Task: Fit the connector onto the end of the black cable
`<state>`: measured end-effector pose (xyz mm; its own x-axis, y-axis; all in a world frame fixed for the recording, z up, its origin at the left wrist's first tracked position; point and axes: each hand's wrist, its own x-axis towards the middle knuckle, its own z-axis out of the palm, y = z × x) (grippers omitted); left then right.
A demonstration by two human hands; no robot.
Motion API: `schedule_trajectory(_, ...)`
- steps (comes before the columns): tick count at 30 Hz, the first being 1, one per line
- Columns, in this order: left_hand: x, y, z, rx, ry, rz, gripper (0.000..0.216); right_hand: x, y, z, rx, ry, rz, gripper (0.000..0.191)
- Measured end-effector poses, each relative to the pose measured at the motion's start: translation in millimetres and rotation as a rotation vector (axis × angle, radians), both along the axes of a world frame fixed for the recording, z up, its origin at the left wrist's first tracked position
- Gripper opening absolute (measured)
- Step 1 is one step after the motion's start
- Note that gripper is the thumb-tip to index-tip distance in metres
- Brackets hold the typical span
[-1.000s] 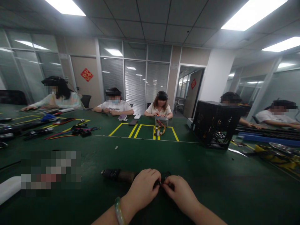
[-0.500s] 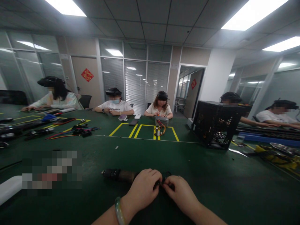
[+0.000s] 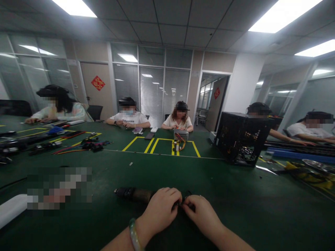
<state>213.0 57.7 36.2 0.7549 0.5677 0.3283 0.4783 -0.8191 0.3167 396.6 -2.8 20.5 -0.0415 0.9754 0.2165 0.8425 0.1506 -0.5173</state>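
My left hand (image 3: 162, 209), with a pale green bangle (image 3: 134, 234) on its wrist, curls its fingers over the right end of a dark cylindrical tool (image 3: 132, 194) lying on the green table (image 3: 235, 205). My right hand (image 3: 202, 214) meets it fingertip to fingertip, pinching a small dark part (image 3: 180, 204) between the two hands. What the part is I cannot make out.
A black open-frame computer case (image 3: 242, 137) stands at the right. A power supply with coloured wires (image 3: 180, 138) sits inside yellow tape marks. Cables and tools (image 3: 86, 145) lie at the left, a white object (image 3: 12, 209) at the near left edge. Several people sit around the table.
My hands stay in the same place, still pinching the small part. The person at the far left has shifted a little to the left.
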Motion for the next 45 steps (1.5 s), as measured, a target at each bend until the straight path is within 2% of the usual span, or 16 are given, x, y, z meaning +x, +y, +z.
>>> schedule_trajectory(6,0.4,-0.2,-0.9,-0.03,-0.01,0.058,0.013,0.3,0.1,-1.1,0.008,0.02,0.003,0.013)
schedule_trajectory(13,-0.7,-1.1,3.0,-0.002,0.017,-0.004,0.018,0.3,0.8,-3.3,0.024,0.059,0.025,0.014)
schedule_trajectory(18,0.1,1.9,-3.5,-0.029,-0.034,0.045,0.017,1.4,1.0,-4.9,0.017,0.035,0.009,0.013)
schedule_trajectory(21,0.8,3.5,-6.2,-0.015,-0.028,0.029,0.014,1.3,1.5,-6.8,0.022,0.013,-0.001,0.013)
schedule_trajectory(28,0.4,2.3,-5.0,-0.02,-0.049,0.036,0.017,0.7,1.3,-3.8,0.015,0.01,0.0,0.014)
schedule_trajectory(35,0.2,3.3,-6.2,-0.021,-0.042,0.01,0.011,0.5,-1.4,0.9,-0.01,0.035,0.01,0.014)
schedule_trajectory(45,-1.2,0.4,-1.4,-0.033,-0.052,0.022,0.018,-1.7,-2.0,-1.3,0.059,-0.011,0.0,0.011)
